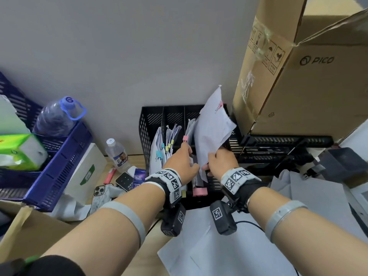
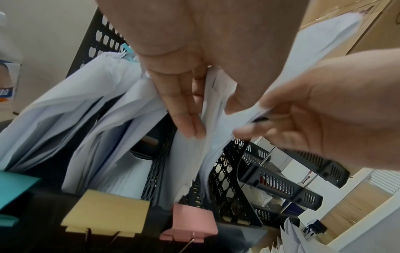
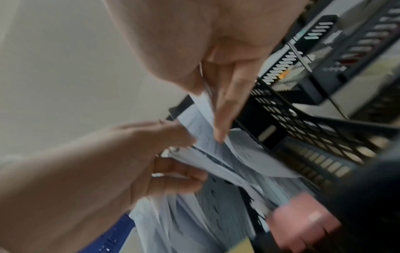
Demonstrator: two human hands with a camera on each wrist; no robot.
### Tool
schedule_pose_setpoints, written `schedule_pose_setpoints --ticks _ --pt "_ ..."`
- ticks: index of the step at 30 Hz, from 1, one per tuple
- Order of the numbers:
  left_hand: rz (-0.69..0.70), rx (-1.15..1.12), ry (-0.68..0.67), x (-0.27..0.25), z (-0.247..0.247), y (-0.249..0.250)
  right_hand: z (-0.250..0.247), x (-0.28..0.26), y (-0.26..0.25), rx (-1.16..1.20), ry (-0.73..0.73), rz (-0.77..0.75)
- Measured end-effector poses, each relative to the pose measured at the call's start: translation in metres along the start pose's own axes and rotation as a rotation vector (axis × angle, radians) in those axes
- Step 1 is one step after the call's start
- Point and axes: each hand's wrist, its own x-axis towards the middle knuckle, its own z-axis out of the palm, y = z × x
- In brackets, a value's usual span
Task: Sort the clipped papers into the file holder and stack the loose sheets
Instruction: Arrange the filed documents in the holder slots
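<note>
The right hand [image 1: 219, 159] pinches the lower edge of a clipped paper bundle [image 1: 213, 128] between thumb and fingers; the bundle stands tilted over the rightmost compartment of the black file holder [image 1: 146, 124], its upper corner carrying a pink clip [image 1: 220, 105]. In the right wrist view, the right fingers [image 3: 229, 101] lie extended along the sheets with the thumb opposite, so the grip is a flat pinch.

The left hand [image 1: 182, 161] reaches into the same compartment. In the left wrist view, its fingers [image 2: 184, 109] are straight and held together, pressing against the papers already filed there; they are not curled round anything.

The file holder stands against the wall [image 1: 119, 46]. The other compartments hold further bundles with blue, yellow and pink clips. Pink and yellow binder clips [image 2: 190, 222] sit on the holder's front edge.

A cardboard box [image 1: 298, 76] stands just beside the holder on the right, close to the bundle's upper edge. Black stacked trays [image 1: 278, 148] lie below the box. Loose sheets [image 1: 209, 246] lie on the desk in front of the holder. Left of the holder are a water bottle [image 1: 117, 154] and a blue basket [image 1: 59, 166].
</note>
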Motion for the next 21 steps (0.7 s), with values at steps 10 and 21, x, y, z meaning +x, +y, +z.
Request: schedule_pose_setpoints --ticks 10,21 --pt "-0.01 -0.001 -0.077 -0.012 0.009 0.0 0.019 -0.005 0.009 0.222 -0.067 0.007" --pt "0.089 -0.147 -0.158 -0.045 0.037 0.02 0.014 -0.06 0.08 0.386 -0.165 0.248"
